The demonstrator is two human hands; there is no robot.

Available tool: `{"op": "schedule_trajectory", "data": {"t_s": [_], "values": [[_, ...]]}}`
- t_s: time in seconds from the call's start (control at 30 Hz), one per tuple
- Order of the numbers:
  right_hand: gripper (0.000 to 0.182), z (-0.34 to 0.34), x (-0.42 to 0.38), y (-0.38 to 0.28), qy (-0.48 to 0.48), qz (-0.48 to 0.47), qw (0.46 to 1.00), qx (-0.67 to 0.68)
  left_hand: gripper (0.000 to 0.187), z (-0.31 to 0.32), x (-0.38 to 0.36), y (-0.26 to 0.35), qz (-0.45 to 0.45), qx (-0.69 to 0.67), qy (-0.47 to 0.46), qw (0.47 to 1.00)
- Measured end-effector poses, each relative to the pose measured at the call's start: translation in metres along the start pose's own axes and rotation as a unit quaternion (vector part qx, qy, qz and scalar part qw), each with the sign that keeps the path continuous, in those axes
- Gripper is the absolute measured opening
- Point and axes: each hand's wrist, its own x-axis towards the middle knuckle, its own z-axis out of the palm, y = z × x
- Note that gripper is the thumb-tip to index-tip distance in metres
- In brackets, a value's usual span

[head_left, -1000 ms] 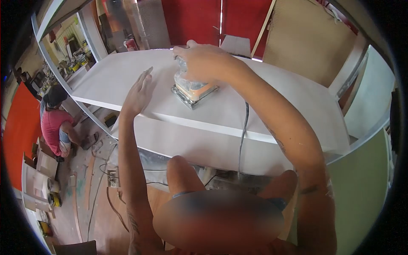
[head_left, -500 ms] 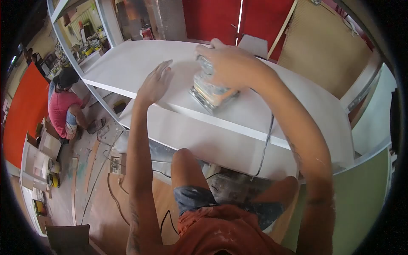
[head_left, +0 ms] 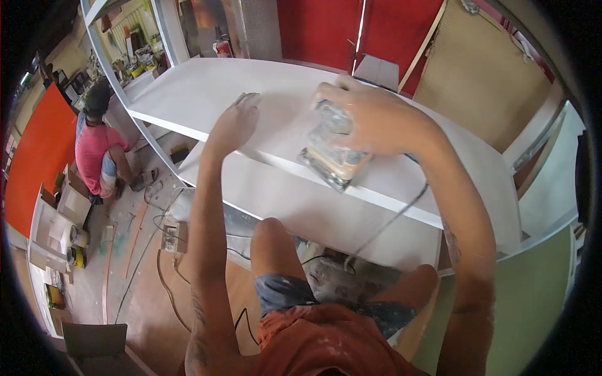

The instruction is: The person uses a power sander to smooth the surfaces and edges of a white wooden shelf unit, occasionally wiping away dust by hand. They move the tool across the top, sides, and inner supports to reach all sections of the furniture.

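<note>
"Where's the sander (head_left: 331, 150)?"

"On the white worktop (head_left: 263, 75), close to its front edge, with one corner of the base reaching that edge. Its outline is a bit blurred."

"And the right grip (head_left: 371, 118)?"

"Grasping the sander from above, the palm on its top and the fingers wrapped over the far side."

"What about the left grip (head_left: 237, 122)?"

"Released: the fingers are extended and point away from the person, over the worktop's front edge, well to the left of the sander. Whether the palm presses on the surface, I can't tell."

"Where does the cord (head_left: 396, 217) go?"

"It shows from behind the right wrist, crosses the front edge and hangs down across the lower white panel (head_left: 285, 193), just above the person's knees."

"Anything further out?"

"A white power box (head_left: 172, 237) is on the floor (head_left: 139, 216) to the left, near the left forearm, with cables around it. Beyond that, a co-worker in a pink shirt (head_left: 99, 150) squats, next to a large orange panel (head_left: 39, 160)."

"And at the back?"

"Red doors (head_left: 320, 31) behind the worktop, then a brown ribbed sheet (head_left: 486, 81) to the right. A pale green panel (head_left: 517, 297) stands near the right elbow."
</note>
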Motion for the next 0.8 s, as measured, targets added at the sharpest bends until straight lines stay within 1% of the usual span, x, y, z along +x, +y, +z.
{"op": "schedule_trajectory", "data": {"t_s": [0.03, 0.1, 0.13, 0.2, 0.23, 0.3, 0.33, 0.4, 0.43, 0.5, 0.53, 0.6, 0.67, 0.7, 0.73, 0.77, 0.8], "values": [[0.061, 0.0, -0.002, 0.002, -0.001, -0.001, 1.0, -0.002, 0.037, 0.001, 0.0, 0.004, -0.001, 0.0, 0.002, 1.0], [0.063, 0.001, 0.0, 0.005, 0.014, 0.071, 0.996, -0.05, 0.035, 0.004, -0.002, 0.015, -0.073, -0.006, 0.023, 0.997], [0.063, 0.003, 0.006, 0.007, 0.015, 0.07, 0.996, -0.049, 0.035, 0.002, -0.002, 0.018, -0.073, -0.005, 0.024, 0.997], [0.066, 0.011, 0.031, 0.009, 0.044, 0.1, 0.991, -0.081, 0.037, -0.002, -0.001, 0.022, -0.09, -0.036, 0.061, 0.993], [0.066, 0.013, 0.044, 0.008, 0.045, 0.098, 0.991, -0.079, 0.037, -0.003, -0.002, 0.021, -0.09, -0.033, 0.061, 0.994], [0.071, 0.018, 0.069, 0.0, 0.061, 0.092, 0.99, -0.093, 0.039, -0.004, -0.004, 0.018, -0.123, -0.103, 0.096, 0.982], [0.071, 0.019, 0.08, -0.005, 0.063, 0.091, 0.99, -0.092, 0.039, -0.003, -0.005, 0.012, -0.123, -0.1, 0.096, 0.983], [0.07, 0.019, 0.097, -0.017, 0.053, 0.067, 0.993, -0.084, 0.04, -0.005, -0.005, 0.001, -0.123, -0.146, 0.178, 0.965], [0.07, 0.019, 0.102, -0.022, 0.054, 0.064, 0.993, -0.084, 0.04, -0.005, -0.005, -0.003, -0.124, -0.144, 0.18, 0.965], [0.07, 0.019, 0.108, -0.028, 0.03, 0.035, 0.995, -0.084, 0.043, -0.006, -0.007, -0.007, -0.169, -0.306, 0.234, 0.907], [0.07, 0.022, 0.108, -0.027, 0.03, 0.027, 0.996, -0.082, 0.043, -0.006, -0.011, -0.007, -0.173, -0.3, 0.238, 0.908], [0.07, 0.028, 0.106, -0.022, 0.029, -0.021, 0.998, -0.054, 0.036, -0.003, -0.017, -0.006, -0.112, -0.243, 0.277, 0.923], [0.071, 0.021, 0.071, -0.017, 0.013, -0.029, 0.999, -0.013, 0.034, 0.004, -0.034, 0.007, -0.097, -0.212, 0.222, 0.947], [0.07, 0.026, 0.049, -0.013, 0.068, -0.015, 0.997, 0.04, 0.033, 0.0, -0.042, 0.03, -0.183, -0.209, 0.153, 0.948], [0.074, 0.033, 0.035, 0.001, 0.09, -0.019, 0.995, 0.026, 0.031, 0.008, -0.051, 0.035, -0.145, -0.222, 0.169, 0.949], [0.068, 0.035, 0.019, 0.013, 0.128, -0.034, 0.991, 0.0, 0.032, 0.014, -0.059, 0.034, -0.089, -0.122, 0.148, 0.977], [0.063, 0.023, 0.001, 0.002, 0.092, 0.0, 0.995, 0.025, 0.033, 0.019, -0.068, 0.035, -0.032, -0.026, 0.116, 0.992]]}}
